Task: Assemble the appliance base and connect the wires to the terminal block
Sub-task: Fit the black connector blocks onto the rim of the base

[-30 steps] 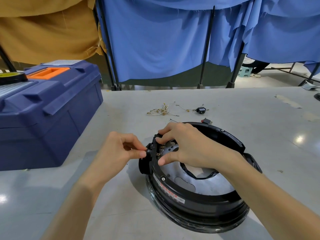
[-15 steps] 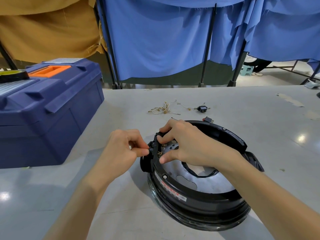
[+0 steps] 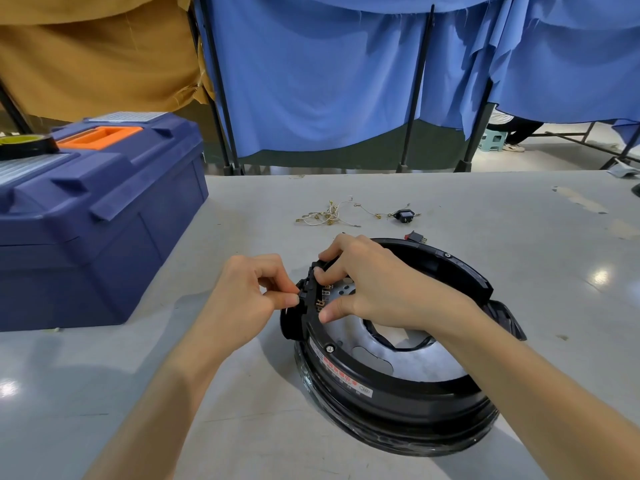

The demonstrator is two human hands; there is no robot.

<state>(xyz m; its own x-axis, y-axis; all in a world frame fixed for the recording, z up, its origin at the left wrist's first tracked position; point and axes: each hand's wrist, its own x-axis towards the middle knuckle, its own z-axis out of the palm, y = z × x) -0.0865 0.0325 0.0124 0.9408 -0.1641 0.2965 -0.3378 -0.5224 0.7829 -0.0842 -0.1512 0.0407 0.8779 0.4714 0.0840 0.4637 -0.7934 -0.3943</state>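
The scene was bright, evenly lit from overhead. The smooth grey tabletop (image 3: 242, 427) showed small white glare spots right and far left of the round black plastic appliance base (image 3: 398, 400), and soft shadows fell left of it. Focus was sharp. Behind the base, the thin black poles (image 3: 415, 81) bowed with wide-angle distortion.

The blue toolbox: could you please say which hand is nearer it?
Left. The left hand sits between toolbox and appliance base, pinching its rim; the right hand grips that rim farther right.
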